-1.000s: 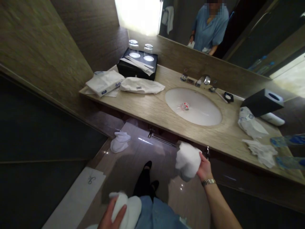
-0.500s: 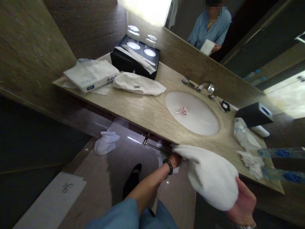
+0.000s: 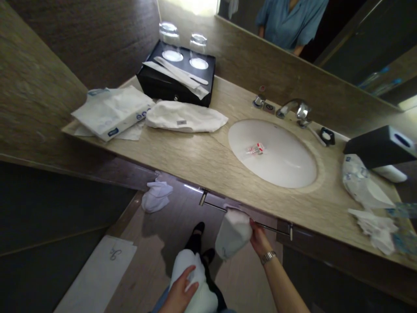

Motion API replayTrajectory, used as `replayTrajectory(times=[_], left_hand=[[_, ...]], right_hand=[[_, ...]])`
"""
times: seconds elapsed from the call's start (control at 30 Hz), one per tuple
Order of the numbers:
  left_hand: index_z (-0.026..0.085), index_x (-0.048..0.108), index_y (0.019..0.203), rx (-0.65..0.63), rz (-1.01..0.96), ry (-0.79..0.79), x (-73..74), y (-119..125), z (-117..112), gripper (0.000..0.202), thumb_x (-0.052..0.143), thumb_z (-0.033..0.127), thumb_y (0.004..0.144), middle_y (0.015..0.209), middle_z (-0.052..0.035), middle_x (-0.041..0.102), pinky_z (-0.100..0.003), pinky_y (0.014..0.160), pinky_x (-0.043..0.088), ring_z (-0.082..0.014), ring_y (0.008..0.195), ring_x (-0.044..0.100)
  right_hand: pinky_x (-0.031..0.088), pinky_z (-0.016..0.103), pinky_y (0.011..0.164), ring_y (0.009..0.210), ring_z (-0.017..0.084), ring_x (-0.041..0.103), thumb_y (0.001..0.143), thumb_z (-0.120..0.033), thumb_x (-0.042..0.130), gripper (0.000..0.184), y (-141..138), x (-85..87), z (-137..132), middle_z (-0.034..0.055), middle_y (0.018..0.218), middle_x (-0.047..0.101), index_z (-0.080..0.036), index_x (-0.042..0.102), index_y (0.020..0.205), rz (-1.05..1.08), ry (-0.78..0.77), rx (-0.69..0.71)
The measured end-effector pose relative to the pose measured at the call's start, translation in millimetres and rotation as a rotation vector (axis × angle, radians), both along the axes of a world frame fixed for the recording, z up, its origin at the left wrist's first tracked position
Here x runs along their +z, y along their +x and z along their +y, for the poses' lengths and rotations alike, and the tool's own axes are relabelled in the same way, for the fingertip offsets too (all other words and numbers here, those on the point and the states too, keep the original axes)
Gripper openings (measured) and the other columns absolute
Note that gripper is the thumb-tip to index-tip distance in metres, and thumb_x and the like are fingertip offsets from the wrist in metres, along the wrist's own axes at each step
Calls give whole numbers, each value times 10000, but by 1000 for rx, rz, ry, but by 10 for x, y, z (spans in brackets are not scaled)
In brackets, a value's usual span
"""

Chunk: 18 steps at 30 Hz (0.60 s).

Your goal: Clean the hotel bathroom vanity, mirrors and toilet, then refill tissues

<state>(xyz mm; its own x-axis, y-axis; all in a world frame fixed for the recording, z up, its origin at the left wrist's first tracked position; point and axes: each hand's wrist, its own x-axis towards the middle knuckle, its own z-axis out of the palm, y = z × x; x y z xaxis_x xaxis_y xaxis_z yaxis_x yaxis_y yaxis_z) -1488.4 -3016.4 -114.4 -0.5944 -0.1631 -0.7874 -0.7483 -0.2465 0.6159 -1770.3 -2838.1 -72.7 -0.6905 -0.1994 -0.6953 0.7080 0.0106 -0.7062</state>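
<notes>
A white towel (image 3: 233,237) hangs over the metal rail (image 3: 214,208) under the counter front. My right hand (image 3: 258,237), with a metal watch at the wrist, pinches that towel's right edge at the rail. Close to my body, my left hand (image 3: 182,289) holds a bunched white towel (image 3: 193,278), its thumb and a finger showing on top. The other fingers of that hand are hidden.
The counter (image 3: 176,152) carries a folded white cloth (image 3: 185,116), a tissue pack (image 3: 114,111), a black box (image 3: 176,74) with glasses, and crumpled paper (image 3: 374,228). A small packet (image 3: 256,149) lies in the basin (image 3: 286,167). On the floor are a crumpled cloth (image 3: 157,196) and a mat (image 3: 97,276).
My left hand has left the rail and come back toward my body with a white bundle. My right hand has moved left to the towel at the rail.
</notes>
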Motion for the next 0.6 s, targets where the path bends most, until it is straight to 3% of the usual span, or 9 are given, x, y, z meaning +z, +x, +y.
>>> replayTrajectory(times=[0.07,0.13,0.23,0.3,0.37,0.43,0.53,0.6], left_hand=[[163,579,1260,64,-21,-18,31,113,12,775,679,602,629,1315,-195,639,-425,1037,469,-363,1136,652],[159,560,1272,116,-39,-21,121,134,20,819,699,604,599,1349,-210,615,-409,1051,464,-374,1195,627],[138,494,1350,143,-17,-12,331,94,-5,864,684,577,630,1274,-211,653,-373,998,500,-342,1184,639],[119,457,1376,109,25,-50,484,68,-45,814,622,533,695,1155,-185,699,-373,972,510,-312,1105,674],[118,472,1347,72,69,-112,644,37,-102,713,561,474,736,1108,-159,710,-378,990,491,-296,1088,675],[136,511,1294,59,114,-185,833,-29,-179,609,524,428,759,1131,-145,702,-377,1000,472,-291,1121,654],[168,534,1259,62,221,-283,1246,-223,-305,503,501,357,794,1075,-102,700,-362,925,482,-259,1018,661],[188,534,1238,47,318,-298,1633,-388,-359,448,516,307,806,953,-53,686,-326,810,490,-213,853,646]], right_hand=[[585,435,815,906,318,723,631,-514,793,335,11,-25,122,74,769,760,-219,649,699,45,90,40],[570,440,785,847,309,704,669,-530,746,340,12,13,318,85,798,745,-216,651,757,150,275,140],[516,484,887,919,322,649,684,-427,707,285,-49,87,563,111,914,710,-210,652,862,477,650,287],[460,504,986,1068,336,597,721,-318,668,311,-129,91,549,149,1085,673,-188,655,1002,723,827,453],[449,486,1001,1142,325,564,770,-210,604,341,-220,43,347,167,1192,634,-171,643,1106,859,956,739],[462,435,975,1129,296,571,751,-97,578,359,-294,-28,18,146,1182,638,-176,649,1094,837,982,950],[459,403,968,1120,273,572,712,-14,569,402,-282,-37,-447,128,1163,640,-178,655,1068,843,929,1019],[434,422,1025,1200,283,538,726,-40,614,451,-136,97,-620,144,1255,608,-177,638,1155,887,852,1047]])
